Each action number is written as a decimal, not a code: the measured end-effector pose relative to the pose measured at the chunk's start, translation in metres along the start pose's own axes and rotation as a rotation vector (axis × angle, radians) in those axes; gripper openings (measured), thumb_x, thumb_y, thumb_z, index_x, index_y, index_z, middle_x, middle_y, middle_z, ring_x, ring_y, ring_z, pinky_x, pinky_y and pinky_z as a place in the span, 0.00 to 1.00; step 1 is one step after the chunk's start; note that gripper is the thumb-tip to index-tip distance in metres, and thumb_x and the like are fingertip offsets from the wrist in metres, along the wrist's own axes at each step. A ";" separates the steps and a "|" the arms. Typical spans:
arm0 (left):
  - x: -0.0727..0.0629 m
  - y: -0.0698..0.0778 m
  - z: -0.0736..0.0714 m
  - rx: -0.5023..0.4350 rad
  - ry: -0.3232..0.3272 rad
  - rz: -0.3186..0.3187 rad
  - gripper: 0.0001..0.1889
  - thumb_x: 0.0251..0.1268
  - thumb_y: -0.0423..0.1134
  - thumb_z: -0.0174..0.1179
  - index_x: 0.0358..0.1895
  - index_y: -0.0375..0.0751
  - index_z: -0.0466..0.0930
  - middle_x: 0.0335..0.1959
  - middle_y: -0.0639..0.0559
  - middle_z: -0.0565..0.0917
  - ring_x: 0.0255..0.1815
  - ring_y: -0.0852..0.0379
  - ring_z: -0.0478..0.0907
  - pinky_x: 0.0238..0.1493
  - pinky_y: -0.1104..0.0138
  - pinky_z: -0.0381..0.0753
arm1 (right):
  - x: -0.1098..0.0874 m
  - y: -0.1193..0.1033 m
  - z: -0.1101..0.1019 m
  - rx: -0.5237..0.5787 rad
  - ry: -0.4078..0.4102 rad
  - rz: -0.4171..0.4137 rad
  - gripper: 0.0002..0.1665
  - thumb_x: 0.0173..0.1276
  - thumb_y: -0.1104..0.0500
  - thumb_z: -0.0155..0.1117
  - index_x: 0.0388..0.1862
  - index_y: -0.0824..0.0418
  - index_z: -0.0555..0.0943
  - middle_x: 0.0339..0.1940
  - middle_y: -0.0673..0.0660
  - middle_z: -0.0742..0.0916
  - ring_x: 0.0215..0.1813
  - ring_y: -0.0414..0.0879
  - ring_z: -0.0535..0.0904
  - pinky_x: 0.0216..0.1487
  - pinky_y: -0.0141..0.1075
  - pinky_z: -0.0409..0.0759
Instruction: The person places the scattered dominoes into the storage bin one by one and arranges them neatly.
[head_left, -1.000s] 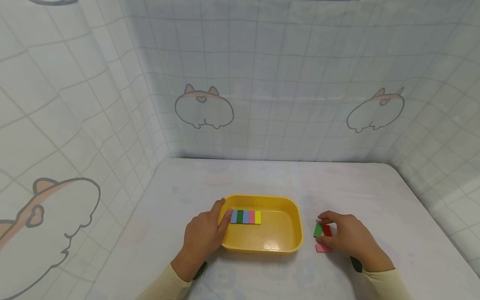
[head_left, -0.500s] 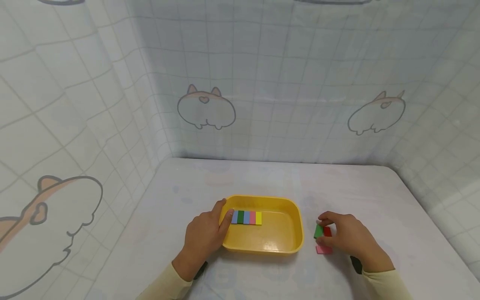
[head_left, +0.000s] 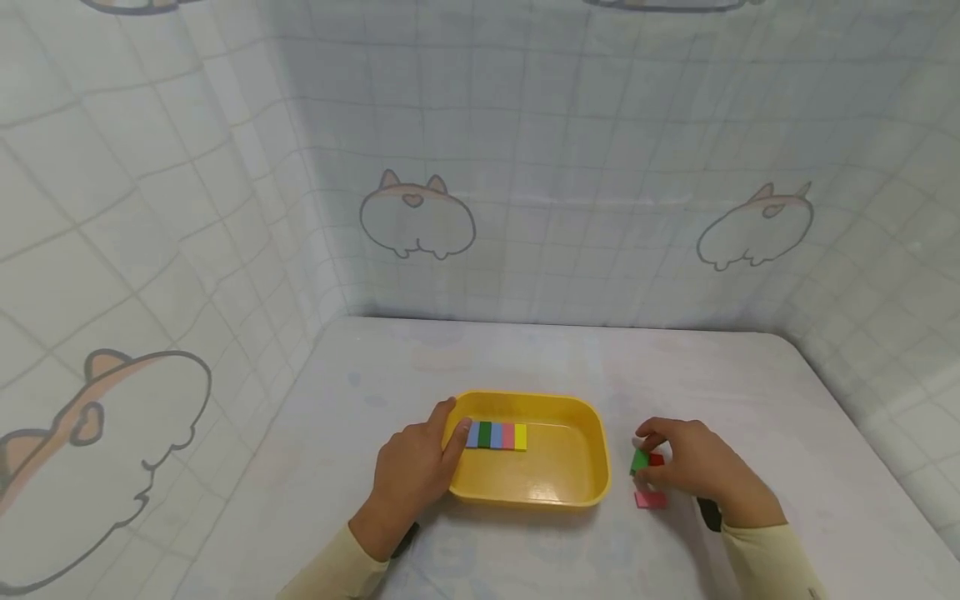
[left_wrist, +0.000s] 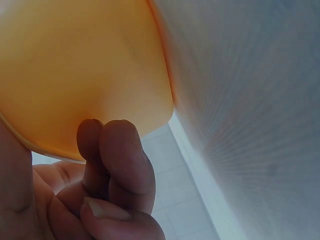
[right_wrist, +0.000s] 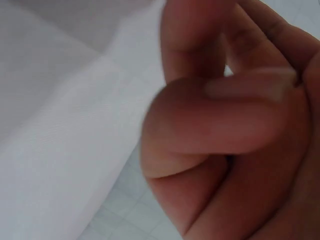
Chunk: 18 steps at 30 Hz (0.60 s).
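Observation:
In the head view my left hand (head_left: pixel 412 471) grips the left rim of a yellow plastic tray (head_left: pixel 525 503), thumb over the inside edge. The left wrist view has curled fingers against the outer wall of the tray (left_wrist: pixel 75 65). A row of coloured tiles (head_left: pixel 497 436), blue, dark green, pink and yellow, lies in the tray's upper left. To the right of the tray, my right hand (head_left: pixel 701 471) pinches a green tile (head_left: pixel 640 462) between thumb and fingers. Partly covered behind it is a red tile (head_left: pixel 656 459). A pink tile (head_left: pixel 650 500) lies just below the thumb. The right wrist view shows curled fingers (right_wrist: pixel 215 115) but no tile.
The tray stands on a pale, faintly patterned tabletop (head_left: pixel 525 354). Grid-patterned cloth walls (head_left: pixel 570 167) with cartoon animals enclose the table at the back and both sides.
The right hand has risen slightly, with the green tile between its fingertips covering more of the red tile. The left hand stays on the tray. The head view has shifted slightly.

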<state>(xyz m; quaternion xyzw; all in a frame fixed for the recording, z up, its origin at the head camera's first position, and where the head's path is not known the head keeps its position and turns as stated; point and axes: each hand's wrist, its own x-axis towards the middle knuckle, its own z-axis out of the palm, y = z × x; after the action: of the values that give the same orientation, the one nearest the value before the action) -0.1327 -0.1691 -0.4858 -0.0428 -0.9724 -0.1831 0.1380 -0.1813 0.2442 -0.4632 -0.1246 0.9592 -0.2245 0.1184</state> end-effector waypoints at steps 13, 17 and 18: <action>0.000 0.000 0.002 0.001 0.002 -0.004 0.36 0.82 0.70 0.39 0.73 0.49 0.75 0.25 0.50 0.83 0.19 0.56 0.74 0.17 0.61 0.72 | 0.011 -0.023 -0.013 0.006 -0.030 -0.061 0.31 0.59 0.54 0.82 0.61 0.56 0.83 0.43 0.47 0.89 0.39 0.45 0.81 0.49 0.50 0.83; 0.000 0.000 0.002 -0.007 0.005 0.000 0.35 0.82 0.69 0.39 0.73 0.49 0.75 0.23 0.51 0.81 0.18 0.57 0.73 0.16 0.62 0.71 | 0.015 -0.028 -0.015 -0.001 0.053 -0.090 0.31 0.61 0.53 0.81 0.63 0.56 0.82 0.45 0.48 0.89 0.42 0.46 0.81 0.47 0.48 0.83; 0.000 0.000 0.002 -0.009 0.004 -0.001 0.35 0.82 0.70 0.39 0.73 0.49 0.75 0.22 0.51 0.81 0.18 0.57 0.72 0.16 0.62 0.71 | 0.016 -0.030 -0.016 -0.005 0.077 -0.100 0.31 0.62 0.52 0.81 0.63 0.57 0.82 0.46 0.48 0.89 0.41 0.46 0.80 0.45 0.47 0.83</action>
<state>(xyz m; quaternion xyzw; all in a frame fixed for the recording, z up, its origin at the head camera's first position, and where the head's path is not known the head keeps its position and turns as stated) -0.1332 -0.1679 -0.4878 -0.0428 -0.9713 -0.1876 0.1395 -0.1956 0.2202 -0.4385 -0.1638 0.9562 -0.2322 0.0698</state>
